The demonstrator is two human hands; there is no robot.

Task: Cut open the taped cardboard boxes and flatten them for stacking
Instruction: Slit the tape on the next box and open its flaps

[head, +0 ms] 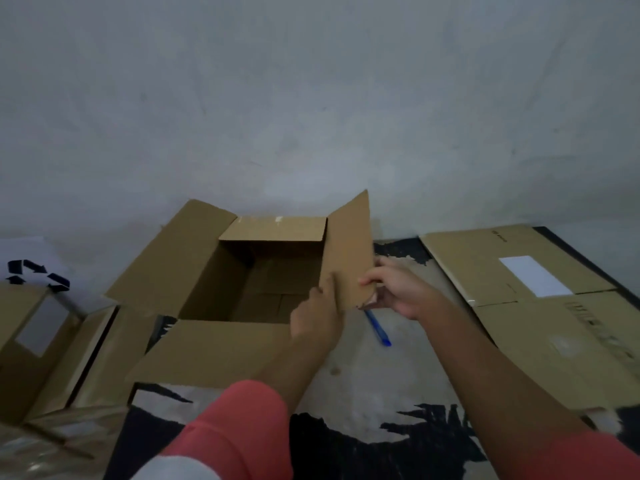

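Right hand (398, 289) fingers (370, 279) are curled over the outer edge of the box's right flap (349, 251), pinching it. The left hand (317, 317) grips the same flap at its near lower corner, so that's 2 hands on 1 upright flap. The open box (207, 271) sits on the floor (363, 382) against the wall (311, 98), its other 3 flaps folded out. A blue pen-like tool (378, 328) lies just below the right hand. There's flattened cardboard (519, 306) to the right and another box (34, 348) to the left.

Grey wall (311, 98), black-smeared floor (363, 386)
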